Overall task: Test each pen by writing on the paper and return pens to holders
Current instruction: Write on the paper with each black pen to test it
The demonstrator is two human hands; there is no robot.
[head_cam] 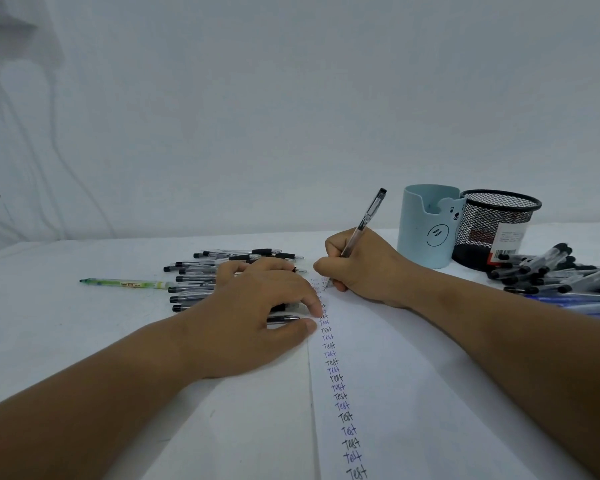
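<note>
My right hand [361,268] grips a clear pen with a black cap end [369,216], its tip down on the far end of the white paper [395,375]. A column of handwritten "Test" words [336,379] in black and blue runs along the paper's left edge. My left hand [257,313] lies flat, fingers spread, over a pile of black-tipped pens [201,275] and touches the paper's left edge. Two holders stand at the back right: a light blue bear cup [426,230] and a black mesh cup [492,226].
A green pen [125,283] lies alone to the left of the pile. Another heap of black and blue pens [555,275] lies at the right edge beside the mesh cup. A white wall rises right behind the table.
</note>
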